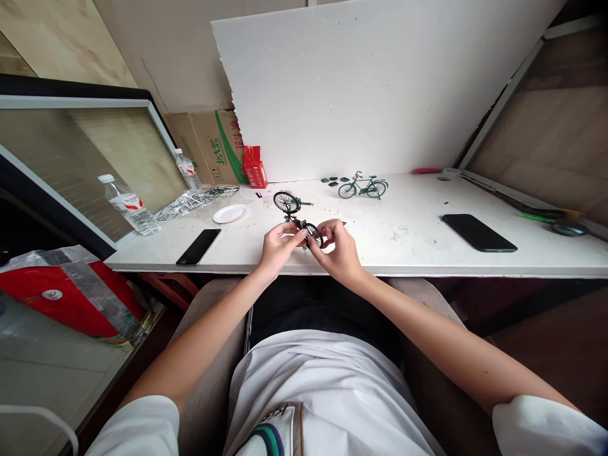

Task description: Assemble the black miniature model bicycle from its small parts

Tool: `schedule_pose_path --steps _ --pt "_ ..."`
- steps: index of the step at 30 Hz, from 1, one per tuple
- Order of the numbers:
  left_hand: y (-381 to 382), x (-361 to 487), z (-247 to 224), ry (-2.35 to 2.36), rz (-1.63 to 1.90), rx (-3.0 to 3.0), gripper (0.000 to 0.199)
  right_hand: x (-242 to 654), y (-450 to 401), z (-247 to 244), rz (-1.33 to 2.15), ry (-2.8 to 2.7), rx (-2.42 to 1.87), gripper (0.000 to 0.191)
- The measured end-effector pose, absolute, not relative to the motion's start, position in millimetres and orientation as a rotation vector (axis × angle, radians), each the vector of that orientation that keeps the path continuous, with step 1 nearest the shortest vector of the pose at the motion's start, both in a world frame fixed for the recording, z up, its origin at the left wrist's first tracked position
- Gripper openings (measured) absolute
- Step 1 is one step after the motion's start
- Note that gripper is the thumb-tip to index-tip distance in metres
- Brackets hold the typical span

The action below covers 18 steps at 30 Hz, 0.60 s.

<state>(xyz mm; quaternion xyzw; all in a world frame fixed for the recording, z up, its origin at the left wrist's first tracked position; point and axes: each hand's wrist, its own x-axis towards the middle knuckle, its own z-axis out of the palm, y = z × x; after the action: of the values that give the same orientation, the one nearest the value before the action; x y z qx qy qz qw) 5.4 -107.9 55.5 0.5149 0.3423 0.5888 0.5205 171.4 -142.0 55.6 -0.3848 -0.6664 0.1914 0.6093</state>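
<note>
Just above the table's front edge, both hands are closed around a small black model bicycle (300,223). My left hand (280,248) pinches it from the left, thumb near the wheel. From the right, my right hand (339,252) grips at the near wheel, where the fingers hide part of the frame; a thin dark bit juts out past the fingertips. Beyond them a loose-looking black wheel with a green part (287,202) lies close to the held piece; whether they are joined I cannot tell. Farther back stands a green model bicycle (363,186), upright.
Small dark green parts (334,182) lie beside the green bicycle. On the left are a white plate (230,213), a phone (198,247), bottles (129,204), a red box (255,167) and clear plastic wrap (190,201). At right lie a black phone (479,232) and a mouse (569,227).
</note>
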Motion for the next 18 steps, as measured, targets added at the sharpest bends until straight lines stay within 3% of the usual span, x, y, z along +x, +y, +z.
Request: schedule_pose_path --steps 18 --pt "-107.0 2.3 55.1 0.774 1.386 1.329 0.049 175.9 -130.5 42.0 0.257 -1.76 -0.852 0.027"
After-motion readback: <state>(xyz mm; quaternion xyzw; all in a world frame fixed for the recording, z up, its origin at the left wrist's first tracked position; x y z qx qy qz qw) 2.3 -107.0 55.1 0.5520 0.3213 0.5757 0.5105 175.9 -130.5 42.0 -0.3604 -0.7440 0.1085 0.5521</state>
